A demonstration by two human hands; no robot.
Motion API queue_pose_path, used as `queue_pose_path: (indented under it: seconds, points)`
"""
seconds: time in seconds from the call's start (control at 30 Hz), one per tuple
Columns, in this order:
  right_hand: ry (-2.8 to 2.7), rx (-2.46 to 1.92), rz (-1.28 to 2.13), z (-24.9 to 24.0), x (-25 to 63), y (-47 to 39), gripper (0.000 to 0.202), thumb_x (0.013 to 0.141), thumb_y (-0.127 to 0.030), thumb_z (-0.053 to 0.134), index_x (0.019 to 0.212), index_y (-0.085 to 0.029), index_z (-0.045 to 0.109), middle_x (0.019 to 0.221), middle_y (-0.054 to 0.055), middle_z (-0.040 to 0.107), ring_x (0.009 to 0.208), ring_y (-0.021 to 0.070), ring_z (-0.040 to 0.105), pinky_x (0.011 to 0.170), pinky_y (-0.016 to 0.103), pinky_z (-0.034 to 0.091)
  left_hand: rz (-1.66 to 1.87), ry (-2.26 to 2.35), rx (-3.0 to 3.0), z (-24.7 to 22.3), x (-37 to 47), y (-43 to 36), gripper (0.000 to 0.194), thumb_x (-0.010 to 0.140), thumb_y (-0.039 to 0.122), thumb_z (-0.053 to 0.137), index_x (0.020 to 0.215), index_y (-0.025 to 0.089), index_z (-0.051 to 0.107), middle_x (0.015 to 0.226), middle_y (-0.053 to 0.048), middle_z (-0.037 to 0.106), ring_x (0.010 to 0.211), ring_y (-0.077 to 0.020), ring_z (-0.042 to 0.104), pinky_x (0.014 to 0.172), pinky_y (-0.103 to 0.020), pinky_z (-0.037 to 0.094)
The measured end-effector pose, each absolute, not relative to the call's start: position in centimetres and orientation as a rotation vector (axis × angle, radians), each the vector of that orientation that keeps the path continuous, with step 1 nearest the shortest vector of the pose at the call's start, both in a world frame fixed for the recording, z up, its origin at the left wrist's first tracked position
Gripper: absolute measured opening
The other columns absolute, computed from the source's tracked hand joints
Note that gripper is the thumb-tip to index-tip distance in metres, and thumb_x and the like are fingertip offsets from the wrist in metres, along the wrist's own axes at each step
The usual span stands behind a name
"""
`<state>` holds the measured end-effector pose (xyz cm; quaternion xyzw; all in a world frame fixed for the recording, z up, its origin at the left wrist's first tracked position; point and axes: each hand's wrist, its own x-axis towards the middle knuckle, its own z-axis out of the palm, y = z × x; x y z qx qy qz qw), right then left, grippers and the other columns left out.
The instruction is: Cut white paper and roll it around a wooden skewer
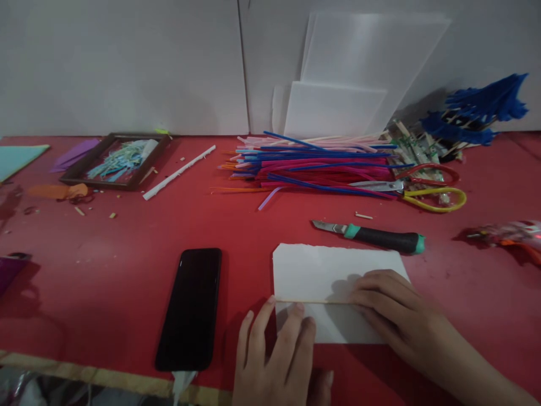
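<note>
A white sheet of paper or card [338,270] with a slightly rough top edge lies flat on the red table. Across it runs a thin wooden stick [323,301], roughly level from side to side. My left hand [279,352] has its fingers spread, with fingertips touching near the left end of the stick and the sheet's left edge. Over the right part of the sheet, my right hand [395,313] has its fingers closed together at the stick's right end, which they hide. Just beyond the sheet rests a utility knife [382,237] with a black and green handle.
A black phone [190,307] lies left of my hands. Further back are a bundle of coloured pipe cleaners [313,163], scissors [422,189], a brown frame [114,160] holding scraps, and a white rolled stick [180,172]. A glue gun [507,232] seems to lie at right.
</note>
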<state>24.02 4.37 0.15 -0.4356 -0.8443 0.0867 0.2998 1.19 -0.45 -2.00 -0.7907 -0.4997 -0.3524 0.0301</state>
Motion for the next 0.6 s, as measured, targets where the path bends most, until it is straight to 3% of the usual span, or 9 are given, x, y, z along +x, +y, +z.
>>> queue_pose_path:
  seconds: [0.4, 0.6]
  points:
    - [-2.233, -1.158, 0.251, 0.09, 23.98, 4.46, 0.017, 0.096, -0.016, 0.049, 0.096, -0.024, 0.064, 0.090, 0.006, 0.066, 0.084, 0.0188, 0.063, 0.070, 0.031, 0.056, -1.097, -1.537, -2.435, -1.91, 1.22, -0.36, 0.031, 0.092, 0.036, 0.054, 0.109, 0.019, 0.073, 0.122, -0.001, 0.071, 0.121, -0.0316, 0.054, 0.116, -0.046, 0.025]
    - [-2.239, -1.156, 0.262, -0.10, 23.98, 4.49, 0.014, 0.097, -0.017, 0.050, 0.095, -0.024, 0.063, 0.090, 0.005, 0.065, 0.084, 0.0181, 0.062, 0.072, 0.030, 0.056, -1.078, -1.545, -2.458, -1.87, 1.14, -0.37, 0.032, 0.091, 0.040, 0.056, 0.112, 0.020, 0.072, 0.126, 0.004, 0.069, 0.122, -0.0309, 0.052, 0.119, -0.045, 0.019]
